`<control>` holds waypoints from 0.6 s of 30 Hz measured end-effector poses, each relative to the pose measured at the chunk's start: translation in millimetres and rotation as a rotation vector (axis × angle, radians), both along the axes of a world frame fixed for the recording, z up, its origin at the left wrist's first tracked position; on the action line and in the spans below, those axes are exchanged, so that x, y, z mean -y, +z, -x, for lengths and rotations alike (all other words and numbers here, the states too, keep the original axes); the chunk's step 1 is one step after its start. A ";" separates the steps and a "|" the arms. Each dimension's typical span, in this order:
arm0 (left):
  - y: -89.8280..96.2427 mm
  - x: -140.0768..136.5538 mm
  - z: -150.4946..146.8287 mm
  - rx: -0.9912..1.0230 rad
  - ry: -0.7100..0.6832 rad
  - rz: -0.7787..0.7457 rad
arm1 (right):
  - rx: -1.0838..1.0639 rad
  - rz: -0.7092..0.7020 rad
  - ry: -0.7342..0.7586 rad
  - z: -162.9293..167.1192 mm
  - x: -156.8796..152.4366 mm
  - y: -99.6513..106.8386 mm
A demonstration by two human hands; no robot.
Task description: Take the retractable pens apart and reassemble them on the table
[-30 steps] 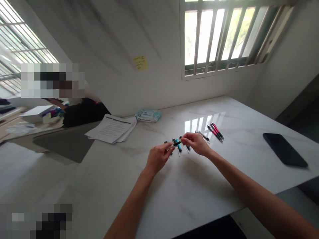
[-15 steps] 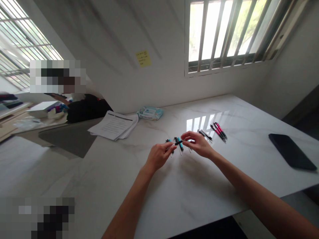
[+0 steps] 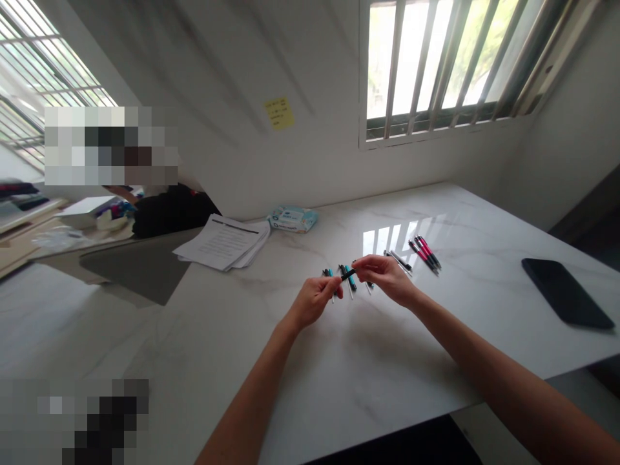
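Note:
Between my two hands is a black pen barrel [image 3: 348, 275], held slightly tilted above the table. My left hand [image 3: 312, 299] pinches its left end, and my right hand [image 3: 385, 278] pinches the right end, where the fingertips hide the tip. Beneath and behind the hands lie pen parts in small groups: black and teal barrels [image 3: 351, 278] with thin white refills, partly covered by my fingers. Right of my right hand are more black and white pen parts [image 3: 399, 261]. Beyond them rest red and black pens [image 3: 426, 252], side by side.
A dark phone or tablet [image 3: 566, 292] lies on the marble-patterned table [image 3: 387, 387] at right. Toward the wall are a stack of printed papers [image 3: 220, 242] and a blue wipes packet [image 3: 292, 219]. Another person [image 3: 167, 210] sits at the far left behind a grey panel [image 3: 140, 265].
My left fingers have curled more closely around the barrel's left end. My right fingertips have shifted slightly along the right end, covering the metallic tip seen before.

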State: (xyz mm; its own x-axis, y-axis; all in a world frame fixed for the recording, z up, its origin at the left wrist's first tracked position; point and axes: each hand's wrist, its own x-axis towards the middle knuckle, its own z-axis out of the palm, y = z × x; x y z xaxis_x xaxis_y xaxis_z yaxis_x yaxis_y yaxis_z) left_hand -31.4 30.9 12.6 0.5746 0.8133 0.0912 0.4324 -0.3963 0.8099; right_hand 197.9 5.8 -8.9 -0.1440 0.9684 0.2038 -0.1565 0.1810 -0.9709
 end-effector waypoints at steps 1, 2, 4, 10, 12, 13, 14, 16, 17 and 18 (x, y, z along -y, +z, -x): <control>-0.7 0.2 -0.4 0.013 0.000 0.010 | -0.010 0.009 0.008 0.2 0.6 0.7; -1.5 0.3 -0.7 0.019 0.000 0.015 | -0.012 0.013 0.006 0.3 1.0 1.3; -3.5 0.1 -1.0 0.021 -0.004 0.026 | -0.014 0.012 -0.016 0.7 1.0 1.8; -7.1 -2.0 -3.2 0.132 -0.056 0.152 | -0.110 -0.029 -0.082 1.8 -1.8 -1.3; -6.0 -2.8 -2.4 0.163 -0.081 0.230 | -0.141 -0.074 -0.086 1.2 -2.2 -2.0; -5.2 -3.3 -1.4 0.163 -0.098 0.270 | -0.150 -0.094 -0.085 0.3 -2.6 -2.1; -4.4 -3.8 -0.3 0.156 -0.118 0.304 | -0.157 -0.109 -0.088 -0.9 -3.0 -2.1; -3.1 -5.1 2.0 0.157 -0.140 0.348 | -0.170 -0.117 -0.109 -4.1 -4.4 -1.8; -2.8 -5.9 2.8 0.183 -0.132 0.359 | -0.173 -0.113 -0.131 -5.6 -5.1 -1.5; -2.7 -6.8 3.3 0.229 -0.111 0.370 | -0.168 -0.110 -0.157 -6.7 -5.5 -1.1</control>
